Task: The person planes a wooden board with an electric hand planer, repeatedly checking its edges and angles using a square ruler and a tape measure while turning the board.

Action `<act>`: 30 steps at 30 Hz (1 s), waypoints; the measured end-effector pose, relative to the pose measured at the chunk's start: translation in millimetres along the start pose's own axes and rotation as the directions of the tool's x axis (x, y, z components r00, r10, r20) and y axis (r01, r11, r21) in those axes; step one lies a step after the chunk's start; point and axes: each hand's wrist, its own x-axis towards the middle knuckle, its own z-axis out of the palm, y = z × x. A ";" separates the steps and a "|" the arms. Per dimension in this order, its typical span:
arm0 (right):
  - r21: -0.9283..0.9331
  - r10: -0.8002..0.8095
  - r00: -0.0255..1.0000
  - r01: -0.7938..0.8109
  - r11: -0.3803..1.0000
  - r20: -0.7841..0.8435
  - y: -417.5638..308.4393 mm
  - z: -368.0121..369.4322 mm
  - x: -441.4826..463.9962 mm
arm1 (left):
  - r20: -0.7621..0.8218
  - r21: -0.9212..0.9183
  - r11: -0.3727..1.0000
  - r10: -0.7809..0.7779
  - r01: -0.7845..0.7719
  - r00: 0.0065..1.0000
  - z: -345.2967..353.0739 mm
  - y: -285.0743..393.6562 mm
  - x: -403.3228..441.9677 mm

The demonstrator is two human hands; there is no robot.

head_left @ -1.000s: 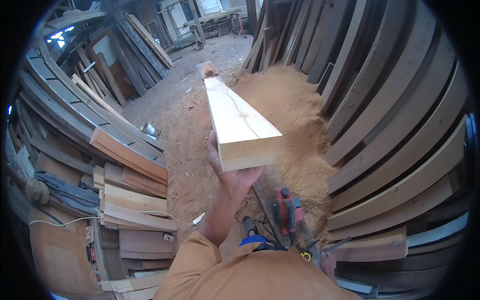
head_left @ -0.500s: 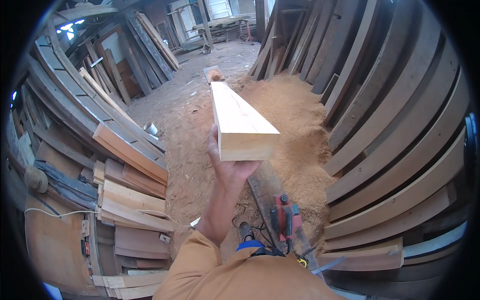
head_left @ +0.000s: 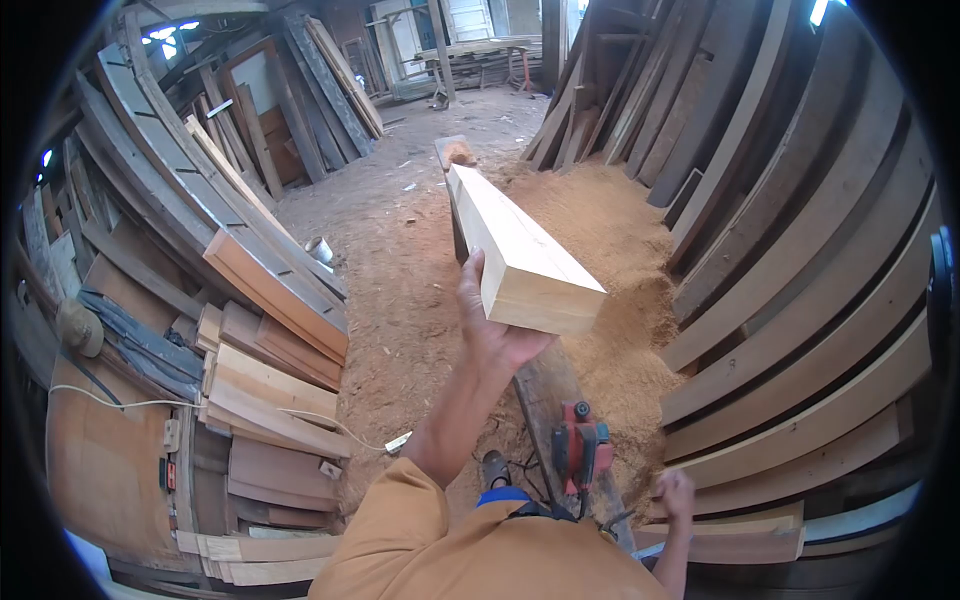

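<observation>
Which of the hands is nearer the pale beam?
Left: the left hand holds the pale beam from below at its near end; the right hand is apart, lower right.

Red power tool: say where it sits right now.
In the head view, the red power tool is low and right of centre, on the worn plank, left of the right hand.

- Beam [head_left: 530,245]: creamy white top, pale yellow end
- Sawdust [head_left: 605,210] right of the beam: golden tan
- Floor [head_left: 390,270] left of the beam: reddish brown
- Tool [head_left: 583,445] on the beam's near side: red and black
- Shirt [head_left: 490,560]: plain ochre
</observation>
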 end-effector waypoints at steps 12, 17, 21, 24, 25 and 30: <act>0.718 -0.837 0.377 0.695 -0.027 -0.397 -460.0 -64.6 -117.2 | 0.038 0.004 1.000 0.030 -0.030 0.999 -6.2 -0.6 -12.3; 0.826 -0.863 0.327 0.539 -0.165 -0.386 -468.9 -65.7 -108.6 | 0.083 0.015 0.995 0.100 -0.102 0.991 -31.6 9.5 -8.7; 0.837 -0.875 0.292 0.509 -0.199 -0.385 -464.0 -70.5 -102.1 | 0.073 0.000 0.994 0.110 -0.110 0.991 -20.8 3.5 -14.2; 0.836 -0.874 0.272 0.498 -0.230 -0.403 -465.1 -81.9 -103.8 | 0.015 -0.025 0.993 0.118 -0.117 0.993 -18.8 3.0 -13.9; 0.837 -0.873 0.271 0.495 -0.235 -0.405 -465.8 -84.3 -106.1 | -0.033 -0.024 0.992 0.126 -0.126 0.992 -20.9 4.7 -16.3; 0.841 -0.860 0.306 0.492 -0.225 -0.409 -470.0 -80.4 -112.4 | -0.056 -0.005 0.992 0.126 -0.127 0.990 -30.3 6.7 -12.4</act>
